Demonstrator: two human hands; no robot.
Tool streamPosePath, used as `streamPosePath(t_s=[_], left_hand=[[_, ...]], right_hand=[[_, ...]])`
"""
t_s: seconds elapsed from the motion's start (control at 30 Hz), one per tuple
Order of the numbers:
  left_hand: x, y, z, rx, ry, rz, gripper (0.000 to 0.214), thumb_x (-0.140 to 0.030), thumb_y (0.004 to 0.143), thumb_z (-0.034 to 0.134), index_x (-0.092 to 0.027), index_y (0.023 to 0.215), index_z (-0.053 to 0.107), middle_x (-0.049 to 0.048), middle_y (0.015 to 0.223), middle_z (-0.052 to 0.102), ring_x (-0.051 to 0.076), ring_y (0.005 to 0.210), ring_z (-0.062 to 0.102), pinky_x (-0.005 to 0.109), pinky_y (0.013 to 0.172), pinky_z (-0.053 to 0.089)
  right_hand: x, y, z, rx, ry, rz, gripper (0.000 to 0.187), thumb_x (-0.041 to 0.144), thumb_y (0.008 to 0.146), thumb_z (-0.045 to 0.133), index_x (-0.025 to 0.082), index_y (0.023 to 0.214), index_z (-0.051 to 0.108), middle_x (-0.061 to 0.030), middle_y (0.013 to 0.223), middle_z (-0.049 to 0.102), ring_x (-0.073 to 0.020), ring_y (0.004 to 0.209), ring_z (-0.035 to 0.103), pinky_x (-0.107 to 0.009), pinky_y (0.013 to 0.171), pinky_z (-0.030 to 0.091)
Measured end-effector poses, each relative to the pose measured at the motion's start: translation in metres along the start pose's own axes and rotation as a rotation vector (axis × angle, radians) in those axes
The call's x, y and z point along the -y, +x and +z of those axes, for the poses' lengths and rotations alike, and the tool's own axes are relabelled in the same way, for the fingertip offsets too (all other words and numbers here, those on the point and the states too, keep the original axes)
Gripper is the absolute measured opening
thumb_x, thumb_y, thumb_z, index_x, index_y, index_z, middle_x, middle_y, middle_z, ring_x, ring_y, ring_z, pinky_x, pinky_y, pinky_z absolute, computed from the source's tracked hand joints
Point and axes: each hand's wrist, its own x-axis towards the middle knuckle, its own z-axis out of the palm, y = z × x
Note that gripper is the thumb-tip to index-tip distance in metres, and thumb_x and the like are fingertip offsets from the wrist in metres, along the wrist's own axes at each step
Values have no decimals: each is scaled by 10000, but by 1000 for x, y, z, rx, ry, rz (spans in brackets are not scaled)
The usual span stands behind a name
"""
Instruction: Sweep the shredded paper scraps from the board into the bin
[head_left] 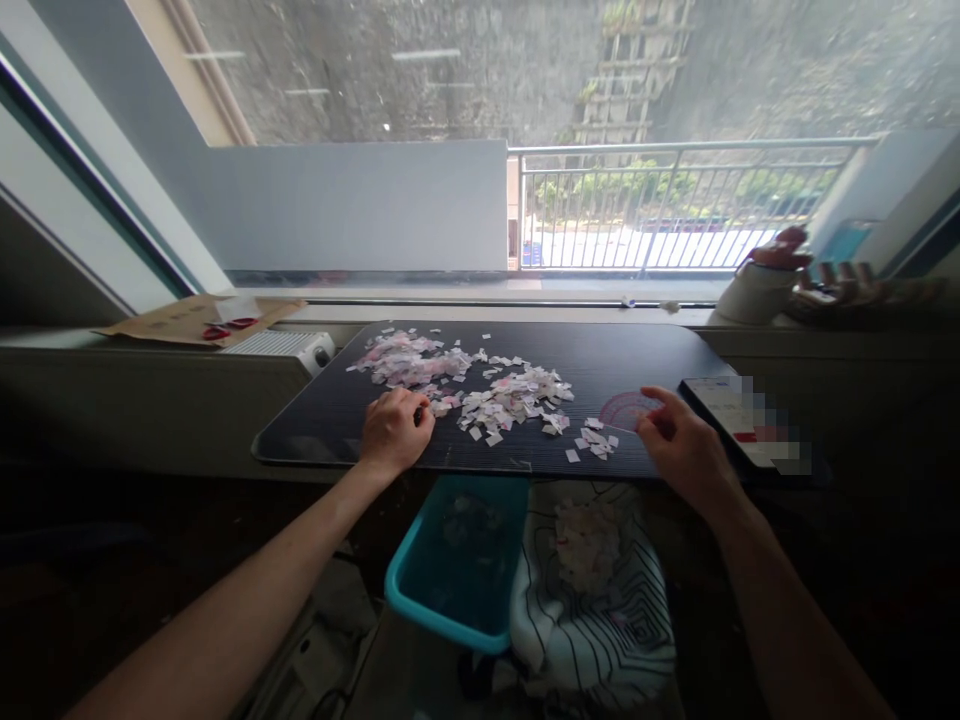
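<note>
My left hand [397, 428] rests at the near left part of the dark table [315, 425], its fingers curled in. What it holds, if anything, is hidden; its fingertips are beside a few small paper pieces [444, 404]. A clear protractor with pink markings [621, 408] is at the right, its right end between the thumb and fingers of my right hand [681, 440]. Loose paper squares form a pinkish heap [405, 358] at the back left and a whiter heap [517, 398] in the middle. A small cluster of squares [596, 440] lies just left of my right hand.
Below the table edge are a blue bin [405, 585] and a striped bag [637, 640], both with paper pieces inside. A phone-like device [731, 420], partly blurred, lies at the table's right. Red-handled scissors [229, 328] lie on brown paper [169, 325] by the window.
</note>
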Motion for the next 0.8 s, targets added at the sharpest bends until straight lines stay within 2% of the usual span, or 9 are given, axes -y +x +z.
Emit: streamPosePath(t_s=[0.07,0.27,0.33,0.43,0.5,0.7,0.8], left_hand=[[0,0,0,0,-1,-2,180,-238,788,477,-201,829,649,65,889,634,252,886,576,364,780,423],[1,0,1,1,3,3,177,-237,785,478,-205,824,647,62,890,632,247,888,573,356,787,423],[1,0,1,2,4,5,178,-237,788,475,-204,823,647,62,886,631,246,886,572,356,786,423],[0,0,0,3,5,7,181,-236,791,472,-204,823,647,62,884,630,246,885,572,356,780,423],[0,0,0,5,6,8,180,-237,790,474,-204,823,648,64,885,630,247,889,572,356,779,424],[1,0,0,10,10,3,179,-237,787,475,-205,824,647,64,886,632,244,892,574,352,781,426],[0,0,0,9,13,1,183,-234,787,473,-203,827,649,65,886,631,246,886,572,356,779,426]], right_hand=[[-4,0,0,13,32,-9,454,361,816,505,178,1227,570,-34,779,672,-182,676,619,-322,678,467],[-6,-12,-5,205,143,-14,399,352,802,543,187,1161,600,0,703,628,-150,607,581,-295,635,475],[-10,-15,-9,189,173,-3,414,359,802,551,188,1178,591,-3,722,629,-149,616,580,-295,640,481],[-19,-16,-11,34,156,58,462,366,782,575,178,1204,577,-23,763,648,-168,650,602,-328,688,496],[-25,-18,-9,-2,141,78,466,366,775,581,172,1200,581,-29,758,654,-176,653,608,-340,695,500],[-17,-39,-8,125,243,61,432,362,794,572,182,1187,582,-11,730,637,-155,632,601,-298,656,508],[-9,-43,-7,147,276,55,425,359,804,569,189,1193,576,-8,737,627,-149,637,596,-286,652,508]])
